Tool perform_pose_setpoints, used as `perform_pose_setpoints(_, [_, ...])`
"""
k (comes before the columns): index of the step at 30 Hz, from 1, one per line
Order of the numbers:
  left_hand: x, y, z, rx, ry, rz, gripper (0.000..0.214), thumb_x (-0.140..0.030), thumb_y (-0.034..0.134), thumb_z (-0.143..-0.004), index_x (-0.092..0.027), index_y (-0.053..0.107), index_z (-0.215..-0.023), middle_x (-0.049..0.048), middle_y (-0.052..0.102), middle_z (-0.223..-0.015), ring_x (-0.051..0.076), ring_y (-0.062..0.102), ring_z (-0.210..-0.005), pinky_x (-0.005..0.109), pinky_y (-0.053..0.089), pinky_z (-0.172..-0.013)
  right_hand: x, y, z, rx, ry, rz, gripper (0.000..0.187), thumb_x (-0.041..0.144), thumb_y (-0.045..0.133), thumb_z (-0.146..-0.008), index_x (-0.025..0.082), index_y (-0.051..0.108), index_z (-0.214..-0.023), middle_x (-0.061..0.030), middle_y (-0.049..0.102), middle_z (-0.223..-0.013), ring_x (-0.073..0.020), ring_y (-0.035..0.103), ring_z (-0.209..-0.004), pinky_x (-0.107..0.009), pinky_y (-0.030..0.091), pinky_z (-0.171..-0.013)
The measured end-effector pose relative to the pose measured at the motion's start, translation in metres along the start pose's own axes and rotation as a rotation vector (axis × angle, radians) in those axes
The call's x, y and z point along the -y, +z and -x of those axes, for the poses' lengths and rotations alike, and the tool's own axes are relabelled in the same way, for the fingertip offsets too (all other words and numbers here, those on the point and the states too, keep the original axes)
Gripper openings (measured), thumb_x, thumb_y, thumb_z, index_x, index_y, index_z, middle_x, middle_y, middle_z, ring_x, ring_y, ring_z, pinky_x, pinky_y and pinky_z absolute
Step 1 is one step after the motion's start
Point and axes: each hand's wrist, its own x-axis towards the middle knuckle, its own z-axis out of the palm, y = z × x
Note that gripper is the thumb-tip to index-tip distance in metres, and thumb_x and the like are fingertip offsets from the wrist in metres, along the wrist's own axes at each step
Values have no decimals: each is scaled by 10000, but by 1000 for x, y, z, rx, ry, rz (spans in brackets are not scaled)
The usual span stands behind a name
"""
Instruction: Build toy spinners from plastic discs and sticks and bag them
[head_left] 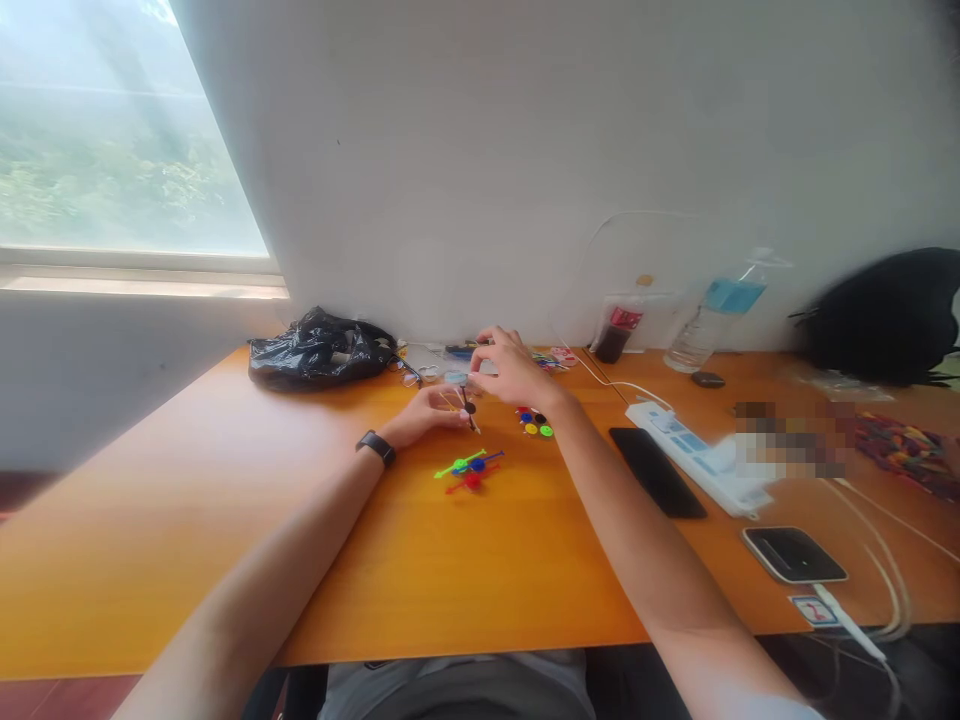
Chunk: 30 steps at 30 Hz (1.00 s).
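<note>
Near the middle of the table, my left hand pinches a small black arrow-shaped spinner with a round hub. Pale thin sticks show around its fingers, too small to name. My right hand is just above and to the right, its fingers curved and apart, with nothing visible in them. By its thumb is a pale blue round piece. Closer to me lie a green arrow spinner, a blue arrow spinner and a red arrow spinner, bunched together. Several coloured round pieces lie beneath my right forearm.
A black plastic bag sits at the back left. Right of my arm lie a black phone, a white power strip and a charging device with cables. A cola bottle and a water bottle stand by the wall.
</note>
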Motion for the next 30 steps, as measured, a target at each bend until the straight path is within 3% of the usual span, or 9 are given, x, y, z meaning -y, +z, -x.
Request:
perform_pose_setpoints(3, [-1,0,0,43,3,16,565,-337,930,-725,-157,687,-1203,116,757,-1108,252,760,-963,425,569,-963,5,1,-1,-38,-49,-55,70,254,671,-924,217,708,-876,-93,544,-1350,-292,488,-1236,-463,420,-1067])
perform_pose_setpoints(8, [-1,0,-1,46,-10,-15,408,-383,901,-761,-118,711,-1005,126,781,-970,250,762,-921,401,565,-939,26,-13,-2,-221,-90,-206,119,257,665,-903,197,690,-1003,-83,647,-1146,-245,548,-1103,-363,451,-971])
perform_pose_setpoints(10, [0,-1,-3,-8,-16,4,401,-394,897,-765,-114,707,-980,130,785,-951,240,759,-893,373,573,-891,29,-18,0,-16,-95,-331,129,283,622,-920,193,700,-967,-47,691,-965,-206,599,-925,-306,471,-816])
perform_pose_setpoints(12, [2,-2,-4,-74,-20,38,420,-381,916,-739,-120,697,-985,106,783,-916,210,747,-821,329,577,-812,26,-19,2,348,-116,-393,152,289,625,-898,190,736,-929,-23,717,-875,-174,619,-792,-268,448,-696])
perform_pose_setpoints(14, [4,-3,-5,-135,-23,69,441,-365,944,-697,-126,682,-960,65,767,-841,170,717,-730,285,564,-739,19,-11,3,668,-129,-335,150,258,675,-833,189,780,-915,-19,751,-895,-163,646,-772,-247,432,-655])
perform_pose_setpoints(16, [5,-3,-6,-155,-26,91,453,-369,956,-678,-127,667,-931,41,749,-792,149,695,-689,264,551,-710,12,1,2,831,-99,-207,167,224,716,-768,191,805,-905,-22,772,-927,-165,667,-790,-237,423,-637])
perform_pose_setpoints(19, [6,-3,-7,-150,-25,96,491,-395,960,-671,-125,667,-958,48,753,-816,154,699,-707,262,548,-712,5,22,0,943,-27,-107,184,252,770,-726,193,816,-894,-23,780,-922,-167,670,-791,-233,416,-628])
perform_pose_setpoints(25, [9,-3,-7,-170,7,52,549,-426,946,-686,-133,671,-1060,31,748,-816,139,683,-694,253,539,-708,-5,45,-1,1106,-6,-201,315,444,838,-702,186,808,-880,-12,766,-848,-152,646,-733,-233,408,-606])
perform_pose_setpoints(30, [13,-7,-9,-156,36,-9,535,-423,934,-694,-126,682,-1059,27,745,-803,133,672,-670,226,499,-648,-4,33,-3,951,-92,-369,307,470,764,-814,170,765,-881,-21,739,-858,-141,613,-746,-228,415,-635])
